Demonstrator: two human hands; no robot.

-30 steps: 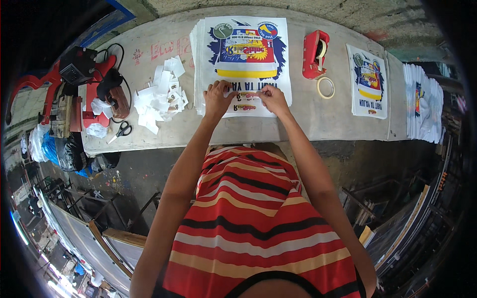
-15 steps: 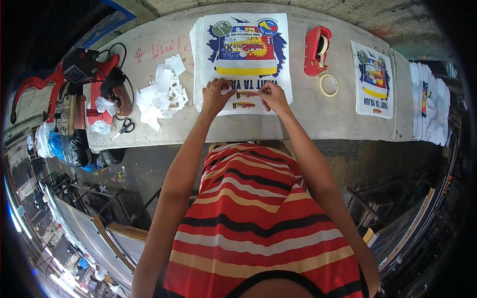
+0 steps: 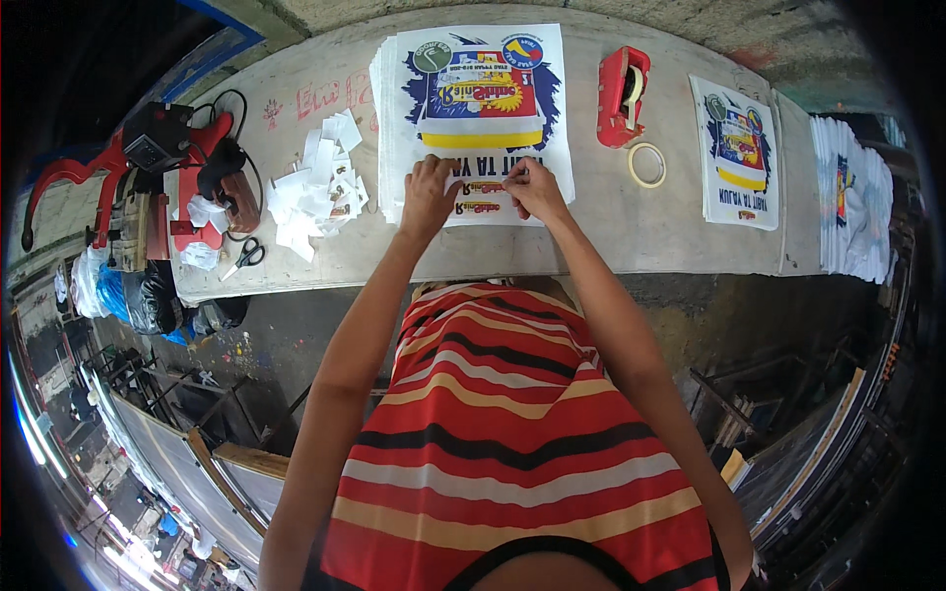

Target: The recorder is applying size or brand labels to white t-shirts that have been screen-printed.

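Note:
A stack of white printed sheets point(image 3: 473, 138) with a colourful picture lies on the table in front of me. Over the lower part of its top sheet, a small printed paper label point(image 3: 482, 187) stretches between my two hands. My left hand point(image 3: 428, 197) is closed at the label's left end, its fingertips resting on the sheet. At the other end my right hand point(image 3: 537, 189) pinches with thumb and forefinger, the remaining fingers curled. Just below the label, a similar printed mark point(image 3: 477, 208) shows on the sheet.
Left of the stack lie loose paper cuttings point(image 3: 320, 182), black-handled scissors point(image 3: 245, 258) and a red clamp-like machine point(image 3: 202, 167). To the right are a red tape dispenser point(image 3: 621, 98), a tape roll point(image 3: 647, 164), another printed stack point(image 3: 737, 153) and folded white printed pieces point(image 3: 849, 202).
My left hand's fingers have straightened and lowered somewhat onto the sheet. My right hand has shifted slightly left and up. The label stays between them, and the view has tilted a little.

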